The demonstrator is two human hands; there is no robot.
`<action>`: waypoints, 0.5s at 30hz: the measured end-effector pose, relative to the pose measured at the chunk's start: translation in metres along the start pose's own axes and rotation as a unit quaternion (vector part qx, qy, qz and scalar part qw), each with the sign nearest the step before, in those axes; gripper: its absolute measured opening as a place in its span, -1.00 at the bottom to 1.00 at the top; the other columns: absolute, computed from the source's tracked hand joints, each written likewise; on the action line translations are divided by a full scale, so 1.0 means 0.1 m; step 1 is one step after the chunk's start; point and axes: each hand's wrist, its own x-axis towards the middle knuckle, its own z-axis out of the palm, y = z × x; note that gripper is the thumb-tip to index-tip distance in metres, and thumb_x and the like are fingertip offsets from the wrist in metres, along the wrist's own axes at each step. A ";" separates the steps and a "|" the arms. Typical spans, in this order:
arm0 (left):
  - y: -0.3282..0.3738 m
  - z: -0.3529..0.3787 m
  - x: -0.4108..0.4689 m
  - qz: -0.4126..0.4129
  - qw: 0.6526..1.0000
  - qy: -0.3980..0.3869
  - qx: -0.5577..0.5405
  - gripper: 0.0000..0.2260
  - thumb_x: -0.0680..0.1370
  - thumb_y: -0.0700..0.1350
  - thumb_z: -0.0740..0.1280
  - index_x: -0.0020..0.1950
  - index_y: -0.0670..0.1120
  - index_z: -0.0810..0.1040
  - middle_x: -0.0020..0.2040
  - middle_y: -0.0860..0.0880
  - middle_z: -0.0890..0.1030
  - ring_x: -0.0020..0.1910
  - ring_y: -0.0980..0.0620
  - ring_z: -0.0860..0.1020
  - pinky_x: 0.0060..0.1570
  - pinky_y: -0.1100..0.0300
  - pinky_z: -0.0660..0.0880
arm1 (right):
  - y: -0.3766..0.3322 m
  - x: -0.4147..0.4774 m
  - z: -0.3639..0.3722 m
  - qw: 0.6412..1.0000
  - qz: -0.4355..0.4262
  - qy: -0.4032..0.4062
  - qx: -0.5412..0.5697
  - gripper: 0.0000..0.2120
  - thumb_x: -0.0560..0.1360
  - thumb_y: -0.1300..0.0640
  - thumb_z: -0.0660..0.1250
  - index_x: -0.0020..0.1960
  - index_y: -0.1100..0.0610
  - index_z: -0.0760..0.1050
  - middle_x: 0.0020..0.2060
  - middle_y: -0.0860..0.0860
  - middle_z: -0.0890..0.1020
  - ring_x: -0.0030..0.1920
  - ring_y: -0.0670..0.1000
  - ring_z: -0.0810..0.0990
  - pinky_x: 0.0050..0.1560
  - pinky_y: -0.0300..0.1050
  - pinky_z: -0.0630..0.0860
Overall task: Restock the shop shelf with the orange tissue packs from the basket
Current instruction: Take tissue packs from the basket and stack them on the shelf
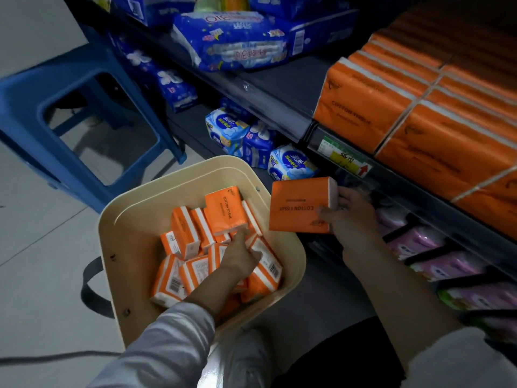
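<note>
A cream basket (117,233) on the floor holds several orange tissue packs (184,236). My left hand (240,256) reaches into the basket and grips one orange pack (225,210) by its lower edge. My right hand (349,217) holds another orange tissue pack (296,205) just outside the basket's right rim, thumb on its face, below the shelf edge. On the dark shelf (279,79) at the right stand rows of orange tissue packs (397,107).
A blue plastic stool (70,113) stands on the floor to the left. Blue packs (232,40) lie on the shelf's left part, blue and white packs (251,141) on the level below, pink packs (436,247) low at the right. A price label (344,158) is on the shelf rail.
</note>
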 end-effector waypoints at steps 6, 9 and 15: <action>-0.02 -0.40 -0.24 -0.051 0.986 0.001 -0.159 -0.46 0.56 -0.14 0.30 0.46 0.15 0.15 0.18 -0.13 0.54 -0.04 -0.08 0.63 -0.15 0.13 0.57 | -0.07 -0.08 0.01 1.000 0.006 0.000 0.005 -0.54 0.45 0.32 0.37 0.31 0.10 0.41 0.15 0.03 0.57 0.09 0.04 0.57 0.05 0.08 0.57; -0.04 -0.61 -0.44 -0.069 0.960 0.008 -0.270 -0.41 0.55 -0.10 0.32 0.48 0.19 0.12 0.21 -0.14 0.53 -0.04 -0.10 0.64 -0.04 -0.03 0.60 | -0.13 -0.18 0.00 1.000 -0.007 -0.013 0.003 -0.56 0.45 0.31 0.37 0.30 0.11 0.42 0.12 0.03 0.58 0.08 0.04 0.57 0.08 0.11 0.56; 0.23 -0.80 -0.86 0.003 0.945 0.020 -0.326 -0.61 0.60 -0.23 0.18 0.34 0.16 0.36 -0.01 -0.05 0.61 -0.18 0.09 0.61 -0.25 0.20 0.51 | -0.24 -0.46 -0.12 0.996 -0.027 -0.067 0.056 -0.77 0.50 0.31 0.29 0.11 0.10 0.52 0.05 0.07 0.63 0.04 0.05 0.60 0.11 0.10 0.53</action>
